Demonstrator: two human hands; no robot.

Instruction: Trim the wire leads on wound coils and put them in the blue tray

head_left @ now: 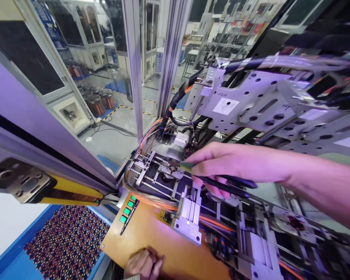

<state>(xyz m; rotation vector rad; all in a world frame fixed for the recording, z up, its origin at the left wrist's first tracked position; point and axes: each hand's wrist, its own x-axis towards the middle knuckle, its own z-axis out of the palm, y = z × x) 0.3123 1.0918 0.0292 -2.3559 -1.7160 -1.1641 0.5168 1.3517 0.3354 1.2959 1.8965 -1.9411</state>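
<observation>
My right hand [221,165] reaches in from the right over the machine's rail assembly, its fingers closed around a pliers-like tool with two black handles [239,182]. Something green shows by the fingertips, but the tool's working end is hard to make out. Just left of the fingertips lies a metal fixture with a small round part [172,168] in it. My left hand [144,264] is curled into a fist at the lower edge of the tan panel [163,243]; whatever it may hold is hidden.
A black pen [128,217] lies beside green buttons [127,210] on the panel. At the lower left, a blue tray [6,256] holds many small parts. A drilled metal plate [242,101] and cables [175,101] overhang the rails. Frame posts [134,70] stand at left.
</observation>
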